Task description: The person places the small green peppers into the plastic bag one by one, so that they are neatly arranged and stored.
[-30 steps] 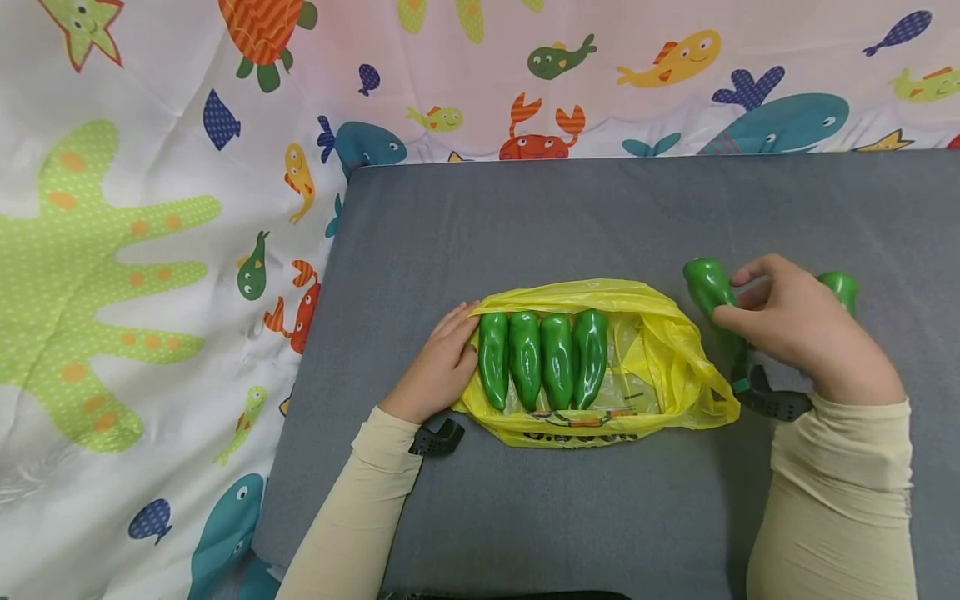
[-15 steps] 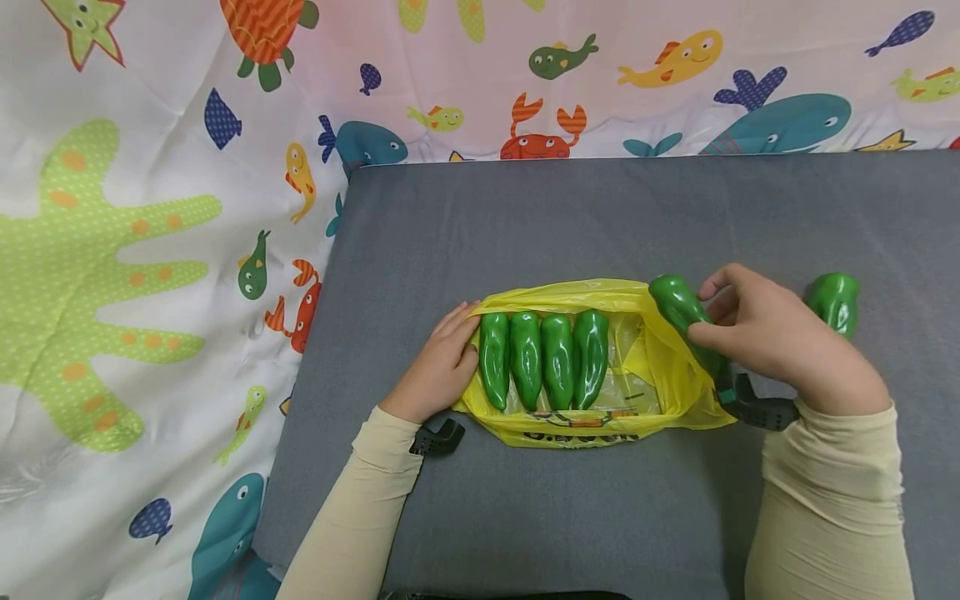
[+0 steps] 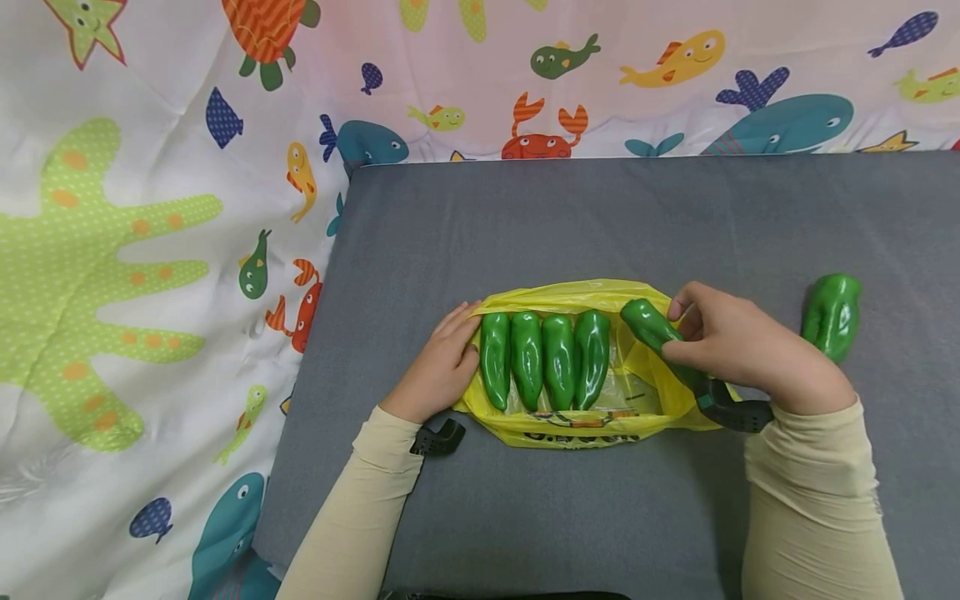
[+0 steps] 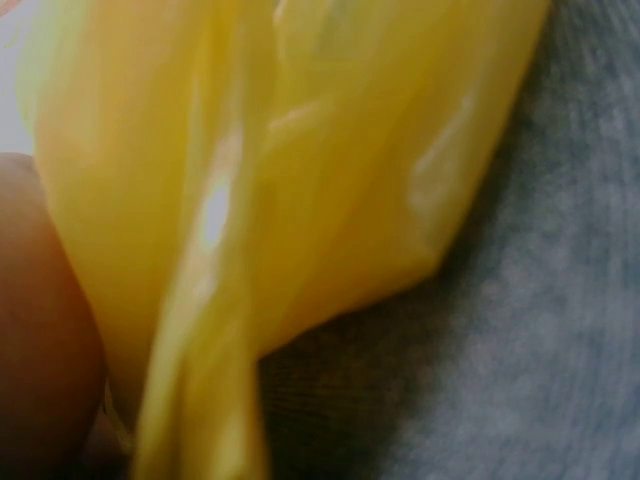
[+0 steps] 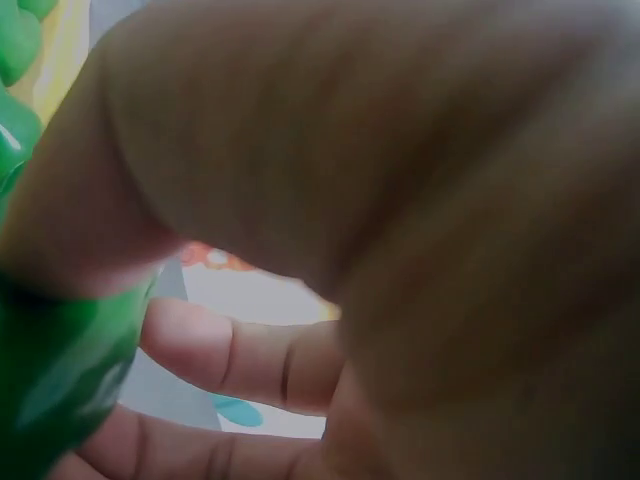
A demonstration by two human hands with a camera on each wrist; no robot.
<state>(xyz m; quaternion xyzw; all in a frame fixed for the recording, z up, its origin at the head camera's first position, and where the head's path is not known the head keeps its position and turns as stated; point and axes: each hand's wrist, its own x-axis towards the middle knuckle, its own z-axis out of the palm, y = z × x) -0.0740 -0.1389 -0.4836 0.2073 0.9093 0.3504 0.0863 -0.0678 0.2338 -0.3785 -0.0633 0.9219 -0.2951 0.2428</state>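
A yellow plastic bag (image 3: 637, 387) lies spread with its mouth open, and several glossy green peppers (image 3: 557, 358) rest side by side in its left part. My left hand (image 3: 433, 373) grips the bag's left edge; in the left wrist view the yellow plastic (image 4: 330, 200) hangs in folds beside a finger. With thumb and fingers my right hand (image 3: 738, 337) pinches a tilted green pepper (image 3: 647, 322) over the bag's right part. The right wrist view shows that pepper (image 5: 65, 375) between the thumb and fingertips; its lower end is partly hidden in the head view.
Another green pepper (image 3: 832, 317) lies on the grey tabletop (image 3: 525, 217), to the right of my right hand. A curtain (image 3: 450, 75) printed with sea animals borders the table at the back and left. Black straps (image 3: 437, 438) circle both wrists.
My right hand has carried its pepper leftward, from beside the bag to above the bag's right part. The pepper lying at right is now uncovered. My left hand keeps its place.
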